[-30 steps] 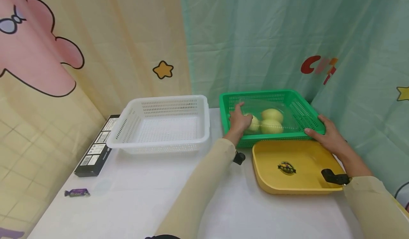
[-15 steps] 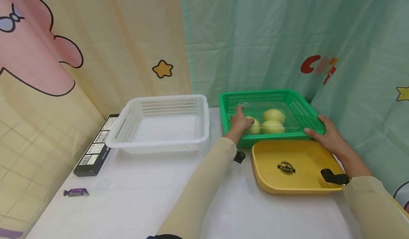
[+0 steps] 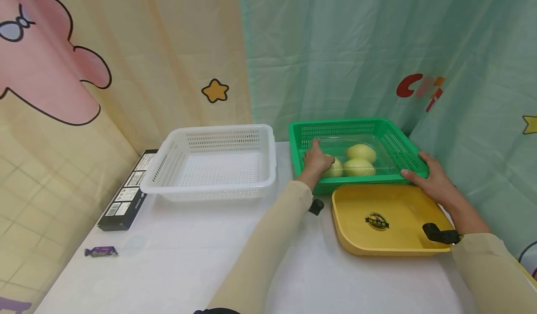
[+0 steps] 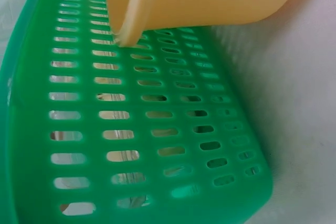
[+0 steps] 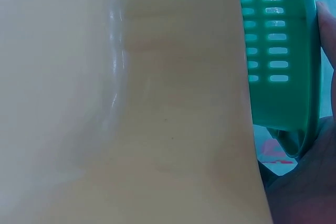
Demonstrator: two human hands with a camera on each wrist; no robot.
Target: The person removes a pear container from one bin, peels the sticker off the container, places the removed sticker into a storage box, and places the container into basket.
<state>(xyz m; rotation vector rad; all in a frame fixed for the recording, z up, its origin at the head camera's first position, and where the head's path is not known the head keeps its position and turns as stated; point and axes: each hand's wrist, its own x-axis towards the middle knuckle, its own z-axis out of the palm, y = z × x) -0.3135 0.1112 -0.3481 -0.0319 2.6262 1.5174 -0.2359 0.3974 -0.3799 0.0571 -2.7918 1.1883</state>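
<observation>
Green basket (image 3: 394, 141) stands at the far right of the tabletop (image 3: 168, 267), against the curtain, touching the yellow tray (image 3: 402, 211) on its near side. Inside it lies a clear plastic pack holding three yellow-green fruits (image 3: 361, 160). The left hand (image 3: 316, 160) reaches over the basket's near left corner, its grip curled around the nearest fruit through the pack. The right hand (image 3: 432, 178) grasps the basket's near right corner, fingers along the rim, steadying it. The step in hand appears to be taking hold of the fruit pack inside the basket. Lifting would call for a firm hold on the pack and clearance over the basket wall while the right hand keeps the basket down. A white basket (image 3: 218, 162) stands just left.
</observation>
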